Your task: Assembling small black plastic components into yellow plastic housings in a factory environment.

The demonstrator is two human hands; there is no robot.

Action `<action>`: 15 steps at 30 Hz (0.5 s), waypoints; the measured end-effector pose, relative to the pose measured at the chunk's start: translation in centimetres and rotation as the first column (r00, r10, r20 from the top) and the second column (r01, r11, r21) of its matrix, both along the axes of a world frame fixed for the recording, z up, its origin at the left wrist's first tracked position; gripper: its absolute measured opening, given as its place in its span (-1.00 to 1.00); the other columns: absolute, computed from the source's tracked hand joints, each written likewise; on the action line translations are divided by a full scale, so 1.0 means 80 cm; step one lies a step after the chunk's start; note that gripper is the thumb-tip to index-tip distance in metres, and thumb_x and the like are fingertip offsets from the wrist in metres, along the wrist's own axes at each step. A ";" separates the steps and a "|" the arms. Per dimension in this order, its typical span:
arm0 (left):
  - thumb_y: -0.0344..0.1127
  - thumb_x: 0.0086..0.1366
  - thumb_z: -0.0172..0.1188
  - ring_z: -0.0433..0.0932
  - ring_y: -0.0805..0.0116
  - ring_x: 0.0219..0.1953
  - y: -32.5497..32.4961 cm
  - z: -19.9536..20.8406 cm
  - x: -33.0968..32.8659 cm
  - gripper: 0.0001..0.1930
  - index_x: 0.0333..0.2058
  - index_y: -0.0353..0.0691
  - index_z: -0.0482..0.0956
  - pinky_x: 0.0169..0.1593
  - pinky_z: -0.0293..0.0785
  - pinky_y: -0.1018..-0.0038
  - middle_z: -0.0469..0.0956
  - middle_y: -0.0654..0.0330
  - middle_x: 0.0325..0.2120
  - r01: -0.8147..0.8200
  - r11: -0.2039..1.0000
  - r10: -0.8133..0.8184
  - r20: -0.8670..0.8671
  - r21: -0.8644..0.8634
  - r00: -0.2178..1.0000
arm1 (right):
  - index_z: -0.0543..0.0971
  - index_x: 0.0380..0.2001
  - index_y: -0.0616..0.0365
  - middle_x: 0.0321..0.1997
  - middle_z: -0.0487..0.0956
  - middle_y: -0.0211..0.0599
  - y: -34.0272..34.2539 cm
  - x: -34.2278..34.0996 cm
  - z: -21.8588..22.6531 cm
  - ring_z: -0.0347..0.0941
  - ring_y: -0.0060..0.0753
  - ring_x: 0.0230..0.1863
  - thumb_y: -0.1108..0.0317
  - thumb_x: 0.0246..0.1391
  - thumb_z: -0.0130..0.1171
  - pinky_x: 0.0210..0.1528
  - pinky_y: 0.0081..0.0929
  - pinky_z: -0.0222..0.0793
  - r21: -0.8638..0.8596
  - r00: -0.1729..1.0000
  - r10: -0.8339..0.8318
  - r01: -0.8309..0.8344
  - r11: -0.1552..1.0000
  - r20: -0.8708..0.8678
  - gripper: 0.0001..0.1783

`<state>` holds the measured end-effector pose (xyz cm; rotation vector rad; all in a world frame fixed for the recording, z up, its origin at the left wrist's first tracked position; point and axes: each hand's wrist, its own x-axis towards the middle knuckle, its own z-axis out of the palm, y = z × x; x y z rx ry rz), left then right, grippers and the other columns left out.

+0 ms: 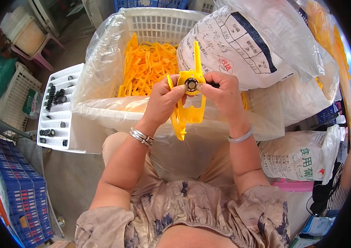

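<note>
Left hand [163, 97] and right hand [223, 89] gripped yellow plastic part [192, 101] between them, thumbs at rim of round black piece [191, 84] in its upper half. Part was held up over near side of white basket [159, 25], lined with clear plastic and loaded with loose yellow pieces [148, 62]. White tray [76, 132] with rows of small black parts [51, 97] stood at basket's left; bulging white sack [233, 49] stood at right. Blue crates [26, 202] stood lower left.

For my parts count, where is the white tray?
In the head view, the white tray stands at left, beside the lined crate, holding black parts.
</note>
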<state>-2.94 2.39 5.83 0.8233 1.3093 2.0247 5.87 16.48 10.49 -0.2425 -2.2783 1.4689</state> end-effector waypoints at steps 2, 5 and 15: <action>-0.37 0.21 -0.05 0.36 0.67 -0.55 0.002 0.005 0.001 -0.83 -0.27 -0.29 0.44 -0.46 0.27 0.71 0.46 0.34 -0.52 0.028 1.000 -0.029 0.040 0.009 0.999 | 0.48 -0.62 0.31 -0.69 0.33 -0.62 0.001 0.002 0.000 0.09 -0.84 -0.63 0.49 -0.21 0.11 -0.64 -0.76 -0.05 0.049 0.999 -0.018 0.019 0.999 -0.028 -0.91; -0.37 0.21 -0.05 0.39 0.66 -0.54 0.003 0.001 0.003 -0.84 -0.29 -0.29 0.44 -0.47 0.28 0.72 0.47 0.33 -0.53 0.029 0.999 -0.032 0.059 0.044 0.998 | 0.48 -0.63 0.30 -0.70 0.32 -0.62 -0.001 0.001 0.000 0.08 -0.84 -0.64 0.49 -0.21 0.11 -0.64 -0.76 -0.05 0.025 0.999 -0.015 0.016 1.000 -0.048 -0.92; -0.45 0.18 -0.09 0.47 0.60 -0.52 0.003 -0.001 0.013 -0.82 -0.27 -0.31 0.46 -0.46 0.36 0.73 0.51 0.26 -0.46 -0.114 0.993 0.114 -0.037 0.005 0.993 | 0.51 -0.59 0.26 -0.70 0.32 -0.60 0.006 0.001 -0.001 0.09 -0.82 -0.68 0.48 -0.21 0.11 -0.66 -0.77 -0.06 -0.182 0.995 0.081 -0.069 0.981 0.062 -0.93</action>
